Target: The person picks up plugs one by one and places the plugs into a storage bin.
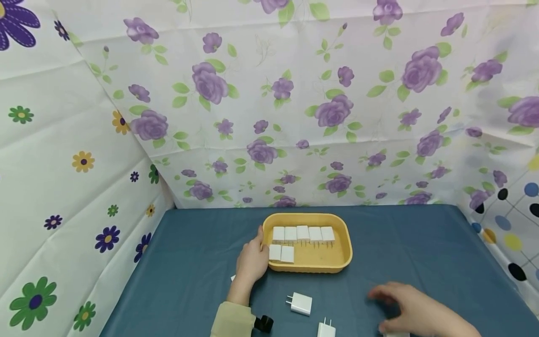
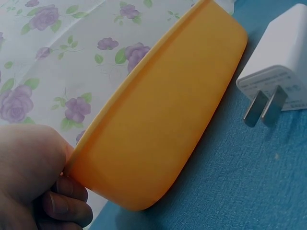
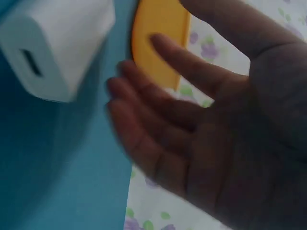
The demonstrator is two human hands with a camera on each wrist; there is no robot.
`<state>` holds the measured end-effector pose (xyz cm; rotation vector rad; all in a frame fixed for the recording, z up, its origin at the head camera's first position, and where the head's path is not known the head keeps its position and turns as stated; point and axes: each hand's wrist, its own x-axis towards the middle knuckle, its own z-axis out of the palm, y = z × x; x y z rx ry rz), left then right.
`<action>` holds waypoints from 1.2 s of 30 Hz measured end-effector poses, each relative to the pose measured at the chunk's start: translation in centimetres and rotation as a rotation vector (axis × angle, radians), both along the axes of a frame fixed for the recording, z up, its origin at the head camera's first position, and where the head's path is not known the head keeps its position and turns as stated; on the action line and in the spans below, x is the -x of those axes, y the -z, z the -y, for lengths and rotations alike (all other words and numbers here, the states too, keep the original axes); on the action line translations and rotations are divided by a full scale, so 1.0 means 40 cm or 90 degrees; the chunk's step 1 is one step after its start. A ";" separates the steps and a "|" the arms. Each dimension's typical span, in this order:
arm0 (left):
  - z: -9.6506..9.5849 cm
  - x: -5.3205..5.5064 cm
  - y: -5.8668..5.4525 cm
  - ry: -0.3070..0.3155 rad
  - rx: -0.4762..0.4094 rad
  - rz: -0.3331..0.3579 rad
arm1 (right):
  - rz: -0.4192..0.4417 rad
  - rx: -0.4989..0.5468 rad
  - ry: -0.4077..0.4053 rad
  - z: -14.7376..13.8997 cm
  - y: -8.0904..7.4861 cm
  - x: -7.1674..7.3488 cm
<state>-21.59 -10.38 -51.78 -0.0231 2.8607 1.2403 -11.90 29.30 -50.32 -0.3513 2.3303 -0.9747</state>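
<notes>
My left hand [image 1: 252,260] grips the left rim of a yellow tray [image 1: 324,255]. In the left wrist view, its fingers [image 2: 67,201] curl at the end of the tray [image 2: 158,100]. Inside the tray, white charger plugs [image 1: 303,233] lie in two rows, with prongs showing on the back row. At the lower right, my right hand [image 1: 414,309] hovers with fingers spread over a white charger plug [image 1: 396,334], mostly hidden in the head view. The right wrist view shows this hand [image 3: 192,124] holding nothing, apart from a charger plug [image 3: 62,45] with a slot in its end.
A loose charger plug [image 1: 301,304] lies in front of the tray, and another charger plug [image 1: 326,329] is cut by the lower edge. A white corner [image 1: 233,278] peeks out beside the left wrist. Flowered sheets [image 1: 261,93] stand behind the blue table [image 1: 202,243].
</notes>
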 end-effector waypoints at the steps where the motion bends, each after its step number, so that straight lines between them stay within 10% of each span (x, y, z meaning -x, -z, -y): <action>1: 0.001 -0.002 0.001 0.000 0.001 0.001 | 0.016 -0.018 -0.007 0.003 0.011 -0.012; 14: 0.008 -0.010 0.004 -0.003 -0.001 0.003 | -0.025 0.007 -0.086 -0.010 0.082 -0.061; 26: 0.002 -0.003 -0.004 -0.002 -0.005 0.009 | 0.020 -0.049 0.022 0.009 0.082 -0.057; 36: 0.005 0.002 0.000 0.001 0.002 0.005 | -0.158 0.066 -0.169 -0.062 0.102 -0.051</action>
